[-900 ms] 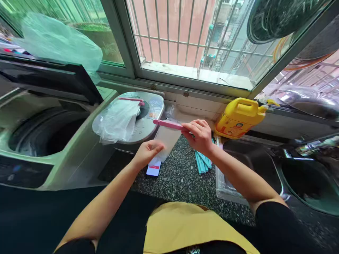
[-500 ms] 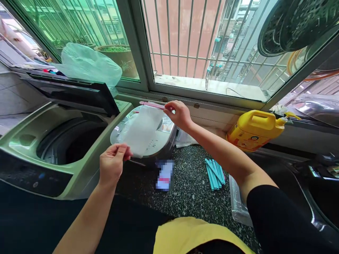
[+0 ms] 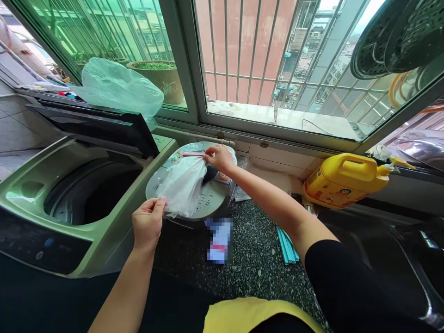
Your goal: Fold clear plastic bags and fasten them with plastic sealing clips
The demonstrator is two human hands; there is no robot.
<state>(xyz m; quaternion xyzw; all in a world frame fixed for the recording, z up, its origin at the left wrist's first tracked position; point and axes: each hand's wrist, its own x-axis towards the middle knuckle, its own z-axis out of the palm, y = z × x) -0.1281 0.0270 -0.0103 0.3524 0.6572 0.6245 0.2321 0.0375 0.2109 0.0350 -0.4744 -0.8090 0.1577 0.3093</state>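
Note:
A translucent plastic bag [image 3: 182, 185], bunched and creased, stretches between my hands above the lid of a rice cooker [image 3: 211, 196]. My left hand [image 3: 148, 221] pinches the bag's lower left corner. Up at its top edge, my right hand [image 3: 219, 158] is closed on the gathered plastic, with a pink bag-sealing strip [image 3: 190, 154] lying along that edge at the fingertips. Whether the strip itself is gripped, I cannot tell. Several teal strips [image 3: 287, 247] lie on the counter, partly covered by my right arm.
To the left stands a washing machine [image 3: 107, 240] with its lid up. A blurred-out item [image 3: 220, 243] lies on the speckled counter [image 3: 253, 263] before the cooker. A yellow jug [image 3: 342, 180] with a pump stands at right, beside a dark sink area. A barred window runs behind.
The bag, flat and smooth before, is now bunched and creased toward my right hand. My right hand has come lower and slightly left. The view has shifted slightly.

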